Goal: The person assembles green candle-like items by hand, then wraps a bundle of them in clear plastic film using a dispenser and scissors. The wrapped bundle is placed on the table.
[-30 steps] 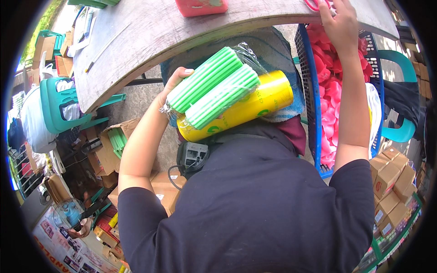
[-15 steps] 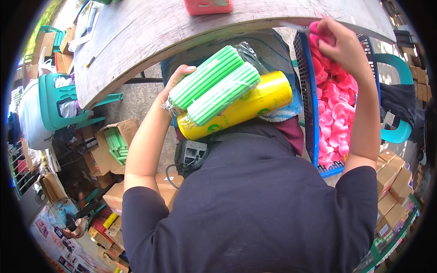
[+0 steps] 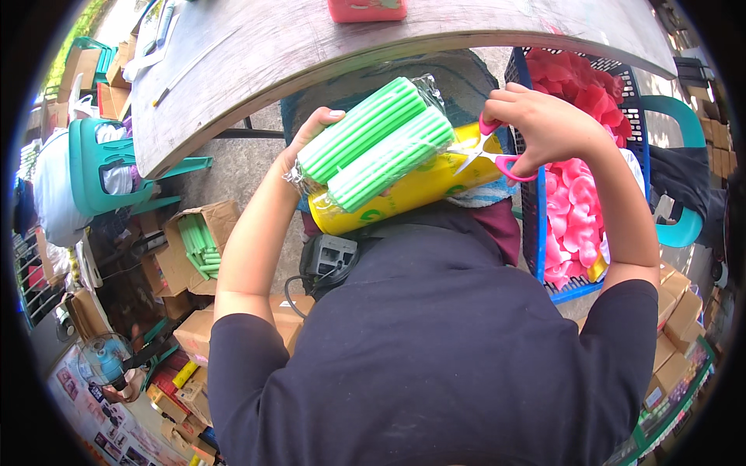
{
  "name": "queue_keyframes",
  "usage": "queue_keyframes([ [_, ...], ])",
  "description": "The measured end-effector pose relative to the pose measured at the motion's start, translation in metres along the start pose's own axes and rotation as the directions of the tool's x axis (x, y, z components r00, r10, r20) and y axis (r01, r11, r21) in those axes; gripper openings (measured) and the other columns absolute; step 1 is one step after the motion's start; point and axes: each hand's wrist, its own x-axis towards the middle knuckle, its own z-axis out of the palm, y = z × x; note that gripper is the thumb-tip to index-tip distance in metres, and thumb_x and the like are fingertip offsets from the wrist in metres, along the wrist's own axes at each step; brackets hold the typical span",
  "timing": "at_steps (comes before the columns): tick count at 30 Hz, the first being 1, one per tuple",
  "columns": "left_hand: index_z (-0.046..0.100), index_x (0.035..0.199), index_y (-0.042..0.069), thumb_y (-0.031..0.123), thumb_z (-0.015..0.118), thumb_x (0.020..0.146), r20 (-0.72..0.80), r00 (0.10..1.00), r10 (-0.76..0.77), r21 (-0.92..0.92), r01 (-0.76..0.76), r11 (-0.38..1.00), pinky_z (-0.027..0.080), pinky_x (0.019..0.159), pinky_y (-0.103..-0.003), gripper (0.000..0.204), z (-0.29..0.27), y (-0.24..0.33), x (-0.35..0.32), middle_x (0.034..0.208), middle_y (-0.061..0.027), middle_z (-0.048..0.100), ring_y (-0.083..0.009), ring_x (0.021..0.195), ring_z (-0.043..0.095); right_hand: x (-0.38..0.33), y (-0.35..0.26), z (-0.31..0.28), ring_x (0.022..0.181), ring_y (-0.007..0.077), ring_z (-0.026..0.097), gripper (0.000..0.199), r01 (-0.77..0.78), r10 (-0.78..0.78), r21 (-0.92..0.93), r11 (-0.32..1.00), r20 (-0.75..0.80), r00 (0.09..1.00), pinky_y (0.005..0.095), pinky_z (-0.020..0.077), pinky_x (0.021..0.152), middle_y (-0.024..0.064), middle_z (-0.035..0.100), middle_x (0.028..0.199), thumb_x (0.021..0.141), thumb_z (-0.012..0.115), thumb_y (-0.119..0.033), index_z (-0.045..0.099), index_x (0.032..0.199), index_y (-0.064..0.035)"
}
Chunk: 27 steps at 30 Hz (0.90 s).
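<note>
My left hand (image 3: 317,126) is closed round the left end of a bundle of ribbed, light green sticks (image 3: 381,144), two groups side by side in clear plastic wrap. Its thumb shows on top; the other fingers are hidden beneath. In my right hand (image 3: 544,124) is a pair of scissors (image 3: 479,153) with pink handles. Their blades stand apart, just off the right end of the wrapped bundle. Under the bundle, a yellow printed cylinder (image 3: 427,186) lies across my lap.
A blue plastic basket (image 3: 531,225) full of pink petal-like pieces (image 3: 571,210) stands at my right. The wooden table's edge (image 3: 311,85) curves ahead, with a pink block (image 3: 367,9) on top. To the left are a teal chair (image 3: 93,167) and a carton (image 3: 221,217) of green sticks.
My right hand has come down and left from over the basket toward the bundle, and the scissors' blades are now spread. A white and yellow thing now shows in the basket beside my right forearm.
</note>
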Motion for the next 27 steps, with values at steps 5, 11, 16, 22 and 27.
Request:
queue_keyframes([
  [5, 0.038, 0.146, 0.000, 0.050, 0.065, 0.076, 0.024, 0.999, 0.026, -0.046, -0.024, 0.999, 0.044, 0.088, -0.072, 0.090, -0.004, -0.003, -0.003, 0.133, -0.0380, 0.047, -0.0593, 0.108, 0.055, 0.025, 0.000, 0.009, 0.093, 0.0257, 0.059, 0.033, 0.036, -0.042, 0.156, 0.987, 0.037, 0.998, 0.0365, 0.0505, 0.080, 0.0070, 0.062, 0.092, 0.068, 0.078, -0.012, 0.060, 0.094, -0.0055],
  [11, 0.037, 0.145, -0.003, 0.054, 0.062, 0.075, 0.013, 0.996, 0.086, -0.044, -0.085, 0.995, 0.045, 0.086, -0.071, 0.094, -0.005, -0.005, -0.008, 0.132, -0.0393, 0.047, -0.0605, 0.106, 0.055, 0.036, -0.018, 0.013, 0.098, 0.0272, 0.059, 0.031, 0.065, -0.065, 0.032, 0.997, 0.026, 0.998, 0.0391, 0.0501, 0.084, 0.0060, 0.067, 0.093, 0.070, 0.076, -0.017, 0.061, 0.095, -0.0061],
  [16, 0.035, 0.147, -0.003, 0.057, 0.060, 0.076, 0.069, 0.985, 0.158, -0.024, -0.157, 0.987, 0.045, 0.087, -0.072, 0.096, -0.010, -0.010, -0.014, 0.135, -0.0397, 0.044, -0.0623, 0.107, 0.054, 0.047, -0.027, 0.016, 0.097, 0.0263, 0.060, 0.031, 0.092, -0.093, 0.084, 0.992, 0.005, 0.996, 0.0391, 0.0502, 0.085, 0.0045, 0.070, 0.094, 0.070, 0.076, -0.019, 0.064, 0.096, -0.0079],
  [22, 0.034, 0.148, -0.001, 0.056, 0.061, 0.075, 0.110, 0.960, 0.257, -0.066, -0.251, 0.966, 0.046, 0.087, -0.071, 0.097, -0.012, -0.014, -0.024, 0.138, -0.0395, 0.041, -0.0633, 0.109, 0.052, 0.056, -0.029, 0.019, 0.094, 0.0258, 0.060, 0.031, 0.121, -0.118, 0.068, 0.990, -0.054, 0.992, 0.0387, 0.0504, 0.083, 0.0041, 0.069, 0.091, 0.069, 0.077, -0.018, 0.065, 0.096, -0.0078],
  [27, 0.032, 0.148, -0.004, 0.056, 0.063, 0.073, 0.181, 0.927, 0.329, -0.159, -0.302, 0.940, 0.048, 0.087, -0.069, 0.101, -0.015, -0.017, -0.029, 0.137, -0.0393, 0.042, -0.0634, 0.111, 0.050, 0.065, -0.032, 0.022, 0.095, 0.0263, 0.061, 0.031, 0.185, -0.183, 0.034, 0.982, -0.062, 0.981, 0.0388, 0.0517, 0.082, 0.0059, 0.070, 0.093, 0.071, 0.075, -0.021, 0.066, 0.097, -0.0071],
])
